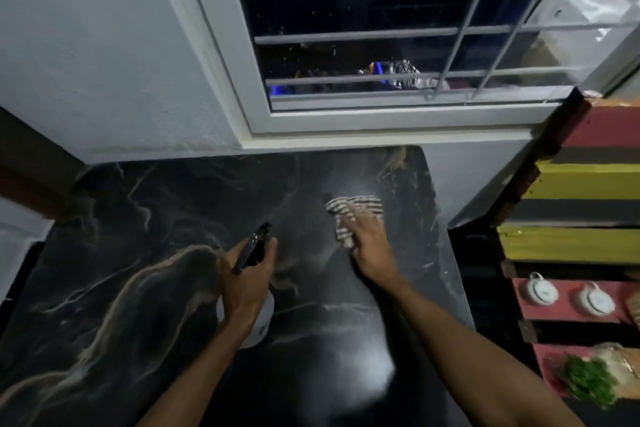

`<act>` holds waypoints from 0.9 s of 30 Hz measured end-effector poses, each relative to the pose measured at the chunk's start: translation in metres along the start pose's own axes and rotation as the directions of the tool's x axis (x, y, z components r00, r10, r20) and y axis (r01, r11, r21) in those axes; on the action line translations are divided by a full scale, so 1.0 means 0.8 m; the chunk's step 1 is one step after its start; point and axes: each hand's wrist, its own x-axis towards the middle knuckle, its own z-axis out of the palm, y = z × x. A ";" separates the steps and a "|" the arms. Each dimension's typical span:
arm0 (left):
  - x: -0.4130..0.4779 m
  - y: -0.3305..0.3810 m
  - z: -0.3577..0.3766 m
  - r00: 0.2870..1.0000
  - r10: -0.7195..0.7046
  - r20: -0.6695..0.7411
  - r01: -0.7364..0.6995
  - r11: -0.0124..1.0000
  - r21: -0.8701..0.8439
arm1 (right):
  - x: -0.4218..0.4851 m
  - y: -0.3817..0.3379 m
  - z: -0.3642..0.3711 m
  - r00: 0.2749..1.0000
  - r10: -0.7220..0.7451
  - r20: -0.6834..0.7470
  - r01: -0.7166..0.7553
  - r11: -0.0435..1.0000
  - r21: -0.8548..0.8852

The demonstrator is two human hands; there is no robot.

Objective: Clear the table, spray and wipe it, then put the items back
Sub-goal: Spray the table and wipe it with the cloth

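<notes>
The dark marbled table (114,253) carries nothing but the person's two tools, which suggests the clearing step is done and wiping is under way. The left hand (242,284) grips the spray bottle (254,248) by its neck, nozzle aimed forward and its pale body held just above the surface, probably kept ready for another squirt. Further right, the right hand (369,239) lies flat, fingers spread, pressing the striped cloth (349,215) onto the tabletop toward its far right corner. On the coloured pallet shelf (571,246) at the right sit two white cups (540,291) and green leaves (585,378), perhaps parked there until the table is clean.
</notes>
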 end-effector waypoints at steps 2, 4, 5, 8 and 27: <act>0.006 0.010 0.021 1.000 -0.012 -0.005 0.011 1.000 -0.019 | 0.029 0.013 -0.010 0.956 0.282 -0.080 -0.284 0.959 -0.009; 0.015 0.020 0.042 1.000 0.011 -0.015 -0.011 1.000 -0.003 | 0.030 0.009 0.005 0.983 0.168 -0.076 -0.170 0.985 -0.013; 0.019 0.023 0.052 0.999 0.029 -0.025 -0.028 1.000 0.012 | 0.024 0.007 0.011 1.000 -0.006 -0.015 0.006 1.000 0.005; 0.036 0.031 0.081 0.997 0.065 -0.033 -0.062 0.995 0.076 | 0.062 0.038 -0.003 0.919 -0.342 0.196 0.344 0.939 0.027; 0.036 0.077 0.149 0.997 0.077 0.028 -0.077 0.997 -0.002 | 0.025 0.142 -0.089 0.964 0.262 -0.043 -0.265 0.963 -0.058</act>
